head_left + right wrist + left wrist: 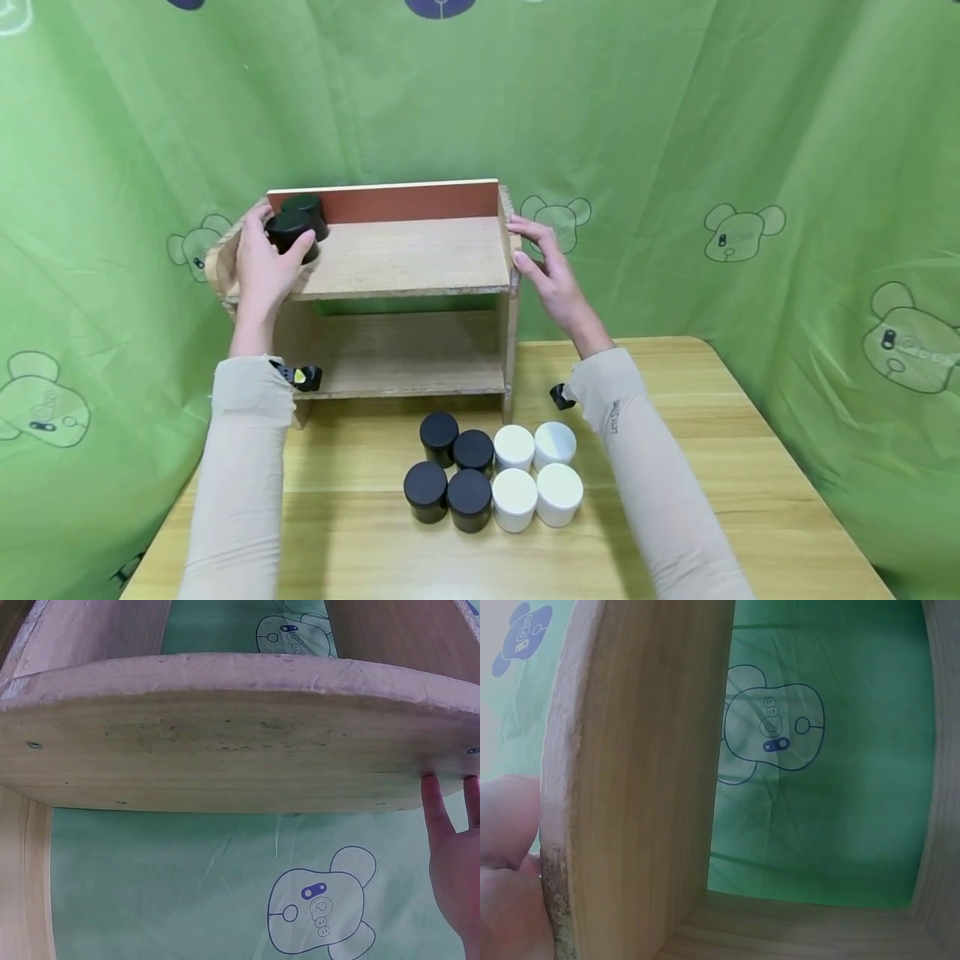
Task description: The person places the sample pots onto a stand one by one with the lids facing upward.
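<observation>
A two-level wooden shelf (pixel 405 258) stands at the back of the table. My left hand (pixel 279 239) grips a black jar (pixel 291 223) at the left end of the top board, in front of a second black jar (pixel 309 206). My right hand (pixel 517 240) is open, its straight fingers touching the shelf's right side panel (pixel 511 275). The right wrist view shows that panel (pixel 240 735) up close with my fingertips (pixel 436 806) on its edge. In the left wrist view only the shelf's left panel (pixel 630 787) and part of my left hand (pixel 506 855) show.
Several black jars (pixel 450 475) and several white jars (pixel 536 475) stand grouped on the wooden table (pixel 750 500) in front of the shelf. The lower shelf board (pixel 405 354) holds nothing. A green cloth with bear prints (pixel 742 229) hangs behind and at both sides.
</observation>
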Demonstrator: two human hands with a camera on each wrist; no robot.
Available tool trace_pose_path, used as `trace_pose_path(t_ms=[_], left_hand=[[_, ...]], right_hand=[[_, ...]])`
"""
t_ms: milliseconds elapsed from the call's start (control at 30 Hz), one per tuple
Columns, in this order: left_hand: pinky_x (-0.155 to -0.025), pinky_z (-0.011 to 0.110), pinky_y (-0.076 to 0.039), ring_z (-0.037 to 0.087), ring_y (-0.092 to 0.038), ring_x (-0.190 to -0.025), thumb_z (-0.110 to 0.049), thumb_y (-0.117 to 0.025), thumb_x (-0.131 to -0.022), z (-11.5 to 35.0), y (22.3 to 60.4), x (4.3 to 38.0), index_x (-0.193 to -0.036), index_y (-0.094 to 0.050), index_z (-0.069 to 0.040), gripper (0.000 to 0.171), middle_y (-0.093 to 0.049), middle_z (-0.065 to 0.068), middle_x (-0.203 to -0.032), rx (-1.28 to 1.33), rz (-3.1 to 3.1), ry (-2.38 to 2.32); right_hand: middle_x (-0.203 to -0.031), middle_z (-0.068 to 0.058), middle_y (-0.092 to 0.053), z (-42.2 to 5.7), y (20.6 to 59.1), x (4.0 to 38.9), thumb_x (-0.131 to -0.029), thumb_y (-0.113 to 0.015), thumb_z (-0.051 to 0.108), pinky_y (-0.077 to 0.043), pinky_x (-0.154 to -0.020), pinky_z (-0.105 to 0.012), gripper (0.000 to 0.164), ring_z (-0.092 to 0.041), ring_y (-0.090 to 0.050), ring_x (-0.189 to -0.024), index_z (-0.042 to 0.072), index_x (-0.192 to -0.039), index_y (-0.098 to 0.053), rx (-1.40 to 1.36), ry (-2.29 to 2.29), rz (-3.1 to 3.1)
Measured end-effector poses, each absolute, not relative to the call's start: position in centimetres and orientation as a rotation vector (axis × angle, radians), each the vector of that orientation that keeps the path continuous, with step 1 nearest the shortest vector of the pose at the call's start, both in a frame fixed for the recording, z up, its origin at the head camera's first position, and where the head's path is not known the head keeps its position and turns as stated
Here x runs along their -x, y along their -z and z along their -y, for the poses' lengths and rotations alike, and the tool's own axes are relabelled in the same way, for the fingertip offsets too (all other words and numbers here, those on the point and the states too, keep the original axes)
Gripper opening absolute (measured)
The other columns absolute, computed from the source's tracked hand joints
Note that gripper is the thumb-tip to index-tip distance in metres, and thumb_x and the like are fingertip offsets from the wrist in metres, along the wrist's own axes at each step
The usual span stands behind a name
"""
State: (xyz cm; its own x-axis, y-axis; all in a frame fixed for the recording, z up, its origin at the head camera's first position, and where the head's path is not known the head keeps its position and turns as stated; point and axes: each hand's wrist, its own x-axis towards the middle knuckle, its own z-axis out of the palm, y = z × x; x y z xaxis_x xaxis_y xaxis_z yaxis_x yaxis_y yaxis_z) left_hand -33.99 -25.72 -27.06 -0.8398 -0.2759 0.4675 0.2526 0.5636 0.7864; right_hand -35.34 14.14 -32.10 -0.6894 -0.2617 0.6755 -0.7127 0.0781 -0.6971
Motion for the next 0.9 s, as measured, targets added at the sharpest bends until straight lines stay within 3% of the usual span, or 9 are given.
trace_pose_path(t_ms=[467,767,900], left_hand=[[-0.127,0.047,-0.024,0.036,-0.034,-0.150,-0.030,-0.072,-0.096,25.89,27.31,33.96,-0.160,-0.029,-0.008,0.080,-0.035,0.021,-0.162,-0.026,2.314,1.135],[-0.126,0.052,-0.026,0.036,-0.030,-0.151,-0.030,-0.074,-0.095,25.91,27.27,33.35,-0.161,-0.028,-0.009,0.084,-0.031,0.020,-0.163,-0.017,2.304,1.122],[-0.127,0.049,-0.026,0.033,-0.032,-0.150,-0.028,-0.076,-0.094,25.91,27.49,33.10,-0.161,-0.028,-0.011,0.084,-0.032,0.017,-0.163,0.005,2.272,1.100]], right_hand=[[-0.163,-0.005,-0.038,-14.15,32.19,35.15,-0.105,-0.051,0.012,-0.038,-0.118,-0.062,0.042,-0.023,-0.032,-0.152,0.006,-0.147,-0.047,-0.955,-1.643,2.005],[-0.163,-0.005,-0.038,-13.91,32.16,35.39,-0.105,-0.051,0.011,-0.038,-0.118,-0.061,0.042,-0.022,-0.032,-0.152,0.006,-0.147,-0.048,-0.970,-1.645,1.998],[-0.163,-0.006,-0.037,-13.89,32.18,35.59,-0.105,-0.051,0.010,-0.038,-0.118,-0.061,0.043,-0.023,-0.032,-0.152,0.005,-0.147,-0.047,-0.975,-1.644,1.999]])
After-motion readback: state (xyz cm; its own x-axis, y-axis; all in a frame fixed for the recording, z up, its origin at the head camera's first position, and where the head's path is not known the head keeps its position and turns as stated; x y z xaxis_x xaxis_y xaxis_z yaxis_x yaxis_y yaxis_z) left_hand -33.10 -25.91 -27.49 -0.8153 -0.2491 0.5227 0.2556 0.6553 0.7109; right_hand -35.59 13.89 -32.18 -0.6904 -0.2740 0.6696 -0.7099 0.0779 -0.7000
